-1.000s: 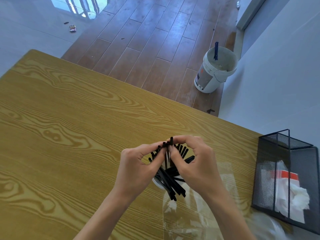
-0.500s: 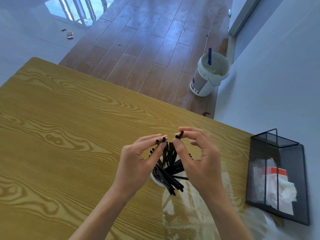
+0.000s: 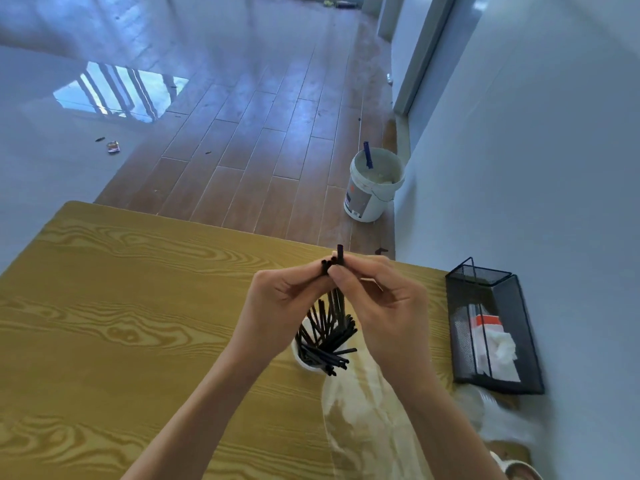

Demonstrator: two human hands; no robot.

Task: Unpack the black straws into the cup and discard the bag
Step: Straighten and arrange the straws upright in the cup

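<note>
Several black straws (image 3: 327,336) fan out of a white cup (image 3: 300,359) standing on the wooden table (image 3: 114,320). My left hand (image 3: 282,299) and my right hand (image 3: 384,306) meet above the cup, and each pinches the top ends of a few straws. One straw tip sticks up above my right fingers. The cup is mostly hidden behind the straws and my left wrist. The clear plastic bag (image 3: 363,417) lies flat on the table under my right forearm.
A black mesh bin (image 3: 498,341) holding white and red scraps stands at the table's right edge by the wall. A white bucket (image 3: 372,187) with a blue handle sits on the wood floor beyond the table. Crumpled clear plastic lies near the bin.
The view has tilted up toward the floor. Both hands have risen above the cup, drawing their fingertips together on the straw tips, so the pinched straws stand more upright.
</note>
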